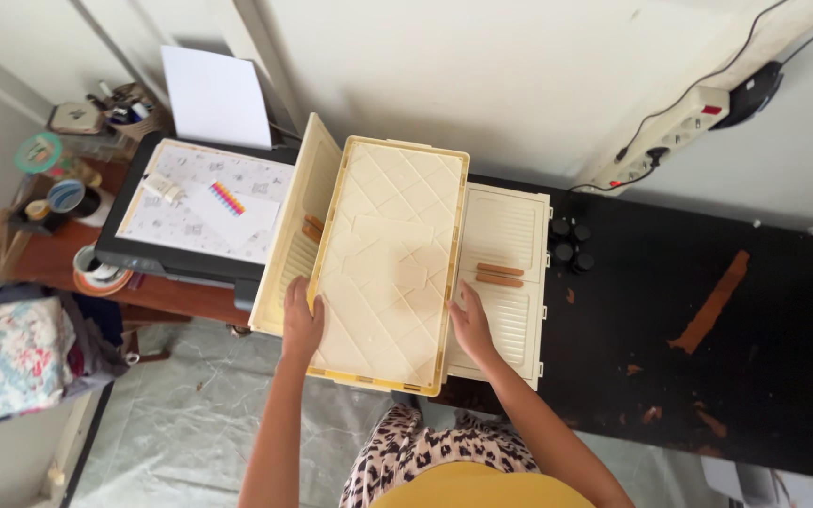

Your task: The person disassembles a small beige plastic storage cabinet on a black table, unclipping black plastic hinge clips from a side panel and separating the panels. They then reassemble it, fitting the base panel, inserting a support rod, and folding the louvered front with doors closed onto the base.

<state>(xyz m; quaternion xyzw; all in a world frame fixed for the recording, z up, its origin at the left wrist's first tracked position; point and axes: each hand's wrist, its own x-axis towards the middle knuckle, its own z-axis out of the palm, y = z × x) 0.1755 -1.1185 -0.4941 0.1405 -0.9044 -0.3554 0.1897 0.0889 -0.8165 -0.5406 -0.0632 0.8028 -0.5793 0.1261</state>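
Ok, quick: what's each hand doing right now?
Left hand: closed on the left edge of the cream panel.
Right hand: flat against the panel's right edge; a closed grip cannot be told.

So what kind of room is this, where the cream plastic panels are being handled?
Probably a home workroom or study corner: a black printer with white paper, a white power strip on the wall, a cluttered wooden side table, and a worn black table.
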